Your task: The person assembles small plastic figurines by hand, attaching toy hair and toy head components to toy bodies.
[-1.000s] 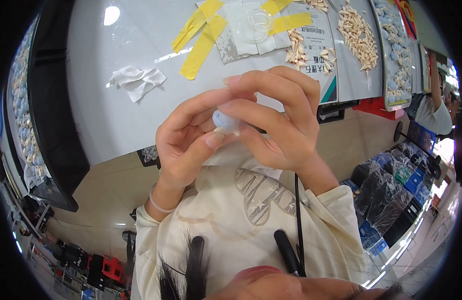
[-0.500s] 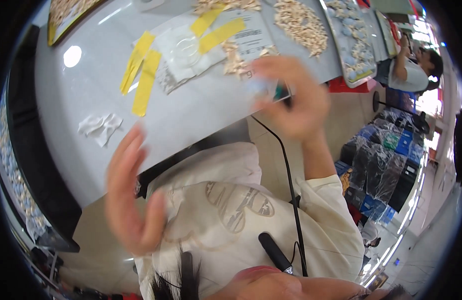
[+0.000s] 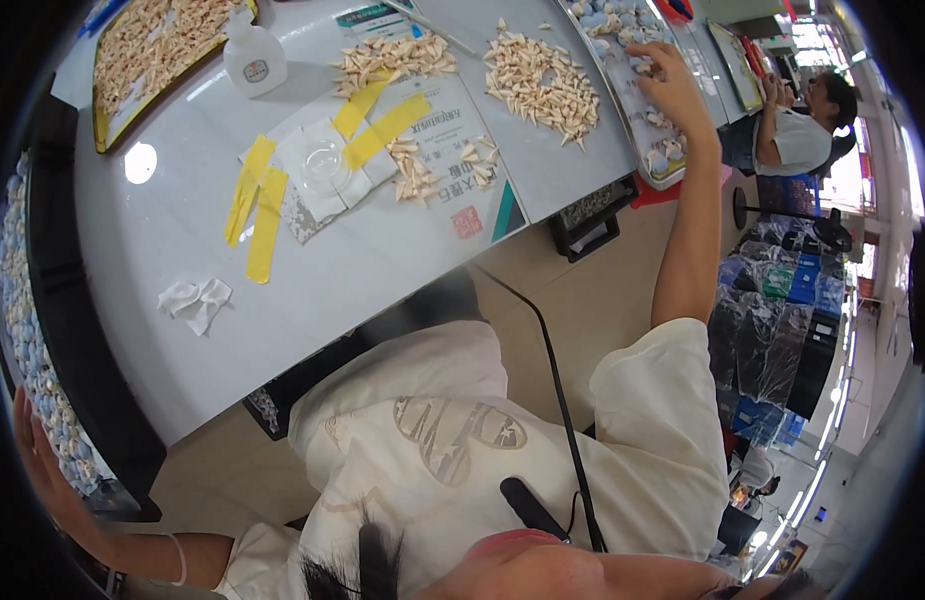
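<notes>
My right hand (image 3: 672,88) reaches over a long pale tray (image 3: 647,135) at the far right, fingers apart, beside small blue-and-white pieces (image 3: 604,22). Nothing shows in its grip. Far out on the left, my left hand (image 3: 47,470) is spread open at the edge of a dark-framed container full of similar blue-and-white pieces (image 3: 44,390); whether it touches them I cannot tell. Between the hands, pointed cream pieces (image 3: 542,85) lie in heaps on the table. A clear round dish (image 3: 325,165) rests on a white packet (image 3: 357,190) near yellow tape strips (image 3: 266,225).
A crumpled white tissue (image 3: 195,303) lies at the table's left. Behind stand a white bottle (image 3: 254,65) and a yellow-edged tray (image 3: 107,125) of cream pieces. A printed sheet (image 3: 452,120) lies mid-table; a black drawer (image 3: 587,235) juts below the edge. Another person (image 3: 797,135) sits at far right.
My right hand has moved from the table's front edge to the right tray; the bluish thing at its fingers no longer shows there. My left hand has swung out left to the container.
</notes>
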`<state>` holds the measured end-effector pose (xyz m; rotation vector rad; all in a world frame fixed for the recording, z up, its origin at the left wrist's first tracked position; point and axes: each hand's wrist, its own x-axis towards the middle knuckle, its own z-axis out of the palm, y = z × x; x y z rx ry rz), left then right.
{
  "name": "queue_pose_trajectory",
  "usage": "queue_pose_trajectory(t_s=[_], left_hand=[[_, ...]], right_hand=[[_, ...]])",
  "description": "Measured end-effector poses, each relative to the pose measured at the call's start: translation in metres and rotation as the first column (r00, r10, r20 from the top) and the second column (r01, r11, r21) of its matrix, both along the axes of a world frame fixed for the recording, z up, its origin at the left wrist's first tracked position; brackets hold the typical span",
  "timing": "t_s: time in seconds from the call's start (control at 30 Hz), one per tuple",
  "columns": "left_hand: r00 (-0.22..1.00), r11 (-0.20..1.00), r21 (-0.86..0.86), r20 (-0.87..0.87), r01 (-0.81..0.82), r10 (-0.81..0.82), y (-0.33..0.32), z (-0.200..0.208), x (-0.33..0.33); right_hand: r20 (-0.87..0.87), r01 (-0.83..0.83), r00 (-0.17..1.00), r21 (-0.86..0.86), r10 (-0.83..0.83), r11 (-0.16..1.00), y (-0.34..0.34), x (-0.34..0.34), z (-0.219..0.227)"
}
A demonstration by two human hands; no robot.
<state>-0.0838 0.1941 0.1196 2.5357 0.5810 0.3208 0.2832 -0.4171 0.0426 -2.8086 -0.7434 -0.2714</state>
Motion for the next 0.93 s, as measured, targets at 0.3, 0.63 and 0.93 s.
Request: queue_pose_trajectory(t_s=[0.3,0.63,0.93], left_hand=[[0.955,0.907,0.331,-0.225,0.261,-0.192,0.022,-0.057,0.013],[0.936,0.832,0.461,-0.302,0.309,-0.181,0.017,-0.050,0.018],[0.941,0.980,0.191,-0.340,0.061,0.007,0.028,-0.053,0.004]], right_hand=[[0.166,0.158,0.975,-0.058,-0.147,0.986,-0.039,0.080,-0.037],[0.038,0.268,0.963,-0.108,-0.265,0.957,0.000,0.031,-0.003],[-0.242,-0.447,0.750,0.501,0.616,0.741,0.264,-0.033,0.018]])
